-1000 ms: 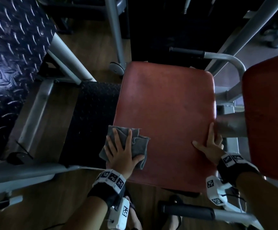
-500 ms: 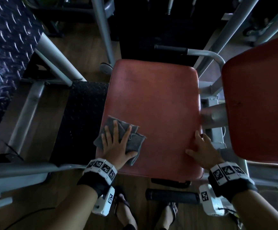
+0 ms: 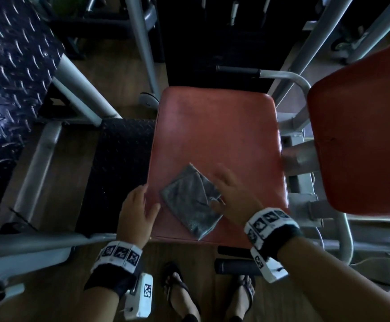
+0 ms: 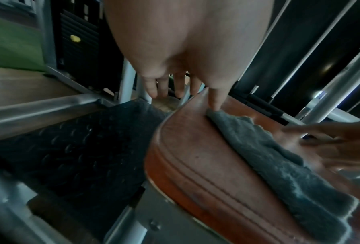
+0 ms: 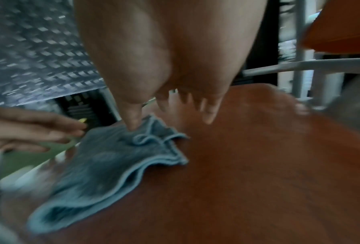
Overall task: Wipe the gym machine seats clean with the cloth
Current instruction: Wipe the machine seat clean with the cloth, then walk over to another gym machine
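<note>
A folded grey cloth [image 3: 191, 201] lies flat on the near part of the red gym seat [image 3: 214, 126]. My left hand [image 3: 140, 203] is at the seat's left edge beside the cloth, fingers straight, holding nothing. In the left wrist view its thumb [image 4: 214, 102] comes down near the far corner of the cloth [image 4: 279, 173]. My right hand [image 3: 221, 189] is spread over the cloth's right side. In the right wrist view its thumb [image 5: 133, 122] presses the cloth [image 5: 103, 165] where the edges bunch, and its fingers hover above the seat [image 5: 258, 165].
A second red pad [image 3: 363, 135] stands close on the right. A black tread plate [image 3: 117, 177] lies left of the seat and a larger one [image 3: 10, 77] at the far left. Grey frame tubes [image 3: 142, 43] and a grip bar [image 3: 235, 72] ring the seat. My sandalled feet [image 3: 177, 289] are below.
My left hand has let go of the cloth and moved to the seat's left edge. My right hand has come from the seat's right edge onto the cloth, which now lies further right.
</note>
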A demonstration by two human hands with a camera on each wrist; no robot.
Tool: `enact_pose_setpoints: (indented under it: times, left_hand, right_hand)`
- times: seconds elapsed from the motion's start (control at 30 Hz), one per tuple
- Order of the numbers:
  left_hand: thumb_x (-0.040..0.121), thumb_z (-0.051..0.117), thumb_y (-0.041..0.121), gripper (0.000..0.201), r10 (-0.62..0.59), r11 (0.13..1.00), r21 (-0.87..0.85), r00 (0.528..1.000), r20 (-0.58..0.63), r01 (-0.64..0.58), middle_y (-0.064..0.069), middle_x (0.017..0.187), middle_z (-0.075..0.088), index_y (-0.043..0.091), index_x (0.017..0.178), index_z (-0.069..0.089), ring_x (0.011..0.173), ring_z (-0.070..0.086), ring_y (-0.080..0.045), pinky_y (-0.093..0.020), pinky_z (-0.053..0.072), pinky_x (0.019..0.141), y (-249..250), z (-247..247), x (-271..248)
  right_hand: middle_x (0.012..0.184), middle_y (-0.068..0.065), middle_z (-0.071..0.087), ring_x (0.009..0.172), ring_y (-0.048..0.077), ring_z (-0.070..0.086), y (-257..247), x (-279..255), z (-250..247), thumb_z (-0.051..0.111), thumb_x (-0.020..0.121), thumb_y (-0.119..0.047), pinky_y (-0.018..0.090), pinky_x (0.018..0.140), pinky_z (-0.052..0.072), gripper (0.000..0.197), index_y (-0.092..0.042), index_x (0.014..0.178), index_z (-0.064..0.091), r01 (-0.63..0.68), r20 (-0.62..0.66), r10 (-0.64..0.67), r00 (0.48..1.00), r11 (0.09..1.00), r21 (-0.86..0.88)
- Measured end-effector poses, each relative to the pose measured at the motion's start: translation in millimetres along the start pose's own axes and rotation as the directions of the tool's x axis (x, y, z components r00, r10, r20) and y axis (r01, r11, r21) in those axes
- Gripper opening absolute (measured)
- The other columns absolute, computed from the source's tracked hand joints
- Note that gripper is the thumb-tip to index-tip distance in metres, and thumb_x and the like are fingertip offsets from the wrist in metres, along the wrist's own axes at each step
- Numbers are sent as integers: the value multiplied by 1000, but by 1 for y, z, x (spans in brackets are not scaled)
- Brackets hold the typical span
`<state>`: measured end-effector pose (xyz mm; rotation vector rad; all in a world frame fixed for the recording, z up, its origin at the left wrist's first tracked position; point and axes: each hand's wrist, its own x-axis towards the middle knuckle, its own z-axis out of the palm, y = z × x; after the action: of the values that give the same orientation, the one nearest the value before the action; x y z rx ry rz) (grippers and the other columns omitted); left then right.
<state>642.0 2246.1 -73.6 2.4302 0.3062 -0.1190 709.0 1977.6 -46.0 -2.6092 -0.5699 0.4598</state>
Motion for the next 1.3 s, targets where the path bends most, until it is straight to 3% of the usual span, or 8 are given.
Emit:
enact_pose_setpoints:
  times: [0.1,0.17,0.27,0.5,0.83,1.0,1.13,1.3]
  left_hand:
    - [87,68,21,67,-80,996,-34,992,93,83,-7,139,53,20,147,39,125,53,-26,-45,43,105,-18,6,-12]
    - [87,68,18,73,-86,991,-93,991,105,96,-4,139,53,27,151,33,122,55,-23,-46,45,103,-24,12,-19]
    - [88,68,15,72,-101,985,-137,993,64,109,-8,139,53,22,151,33,122,55,-26,-40,44,102,-25,16,-22]
    - [89,68,15,67,-124,975,-176,990,73,136,-6,134,56,23,149,38,120,57,-23,-34,43,99,-20,13,-25]
    - [91,64,18,59,-169,975,-133,982,79,179,-10,133,58,19,145,41,118,58,-29,-42,46,97,-20,14,-29]
    - [90,64,9,57,-194,965,-171,980,45,198,-14,137,55,10,143,44,124,54,-32,-41,42,103,-12,16,-32]
    - [88,66,6,55,-207,964,-161,978,31,209,-17,136,56,8,140,47,124,54,-35,-44,43,102,-10,17,-33]
    - [89,66,7,54,-215,965,-152,976,12,215,-16,136,56,8,140,48,124,54,-34,-44,43,103,-8,20,-34]
  right_hand:
    - [162,3,1,148,30,6,-36,16,20,61,88,-41,50,113,28,73,-23,151,27,237,201,-207,957,962,-137]
    - [161,-2,-12,148,26,-12,-43,23,32,54,91,-47,48,118,10,78,-29,153,11,260,372,-160,915,936,-236]
    - [160,-5,-18,147,26,-16,-40,21,39,52,90,-52,46,119,2,84,-35,152,-2,255,390,-122,913,917,-308]
    - [159,-4,-22,148,27,-11,-15,4,25,42,92,-59,47,119,9,80,-41,149,-12,-186,218,255,942,938,-294]
    - [159,12,-16,147,37,-4,36,-46,7,50,91,-56,53,116,21,87,-35,152,-8,-661,137,669,731,743,-101]
    - [156,26,-2,142,45,15,36,-68,11,64,83,-55,52,112,28,105,-23,152,-8,-771,124,773,622,632,-76]
    - [141,26,39,124,37,48,46,-90,8,65,76,-63,39,100,43,116,-15,152,-8,-840,122,832,541,543,22]
    - [127,22,56,113,37,58,75,-99,2,68,79,-54,39,92,46,101,-19,151,7,-874,151,865,479,454,173]
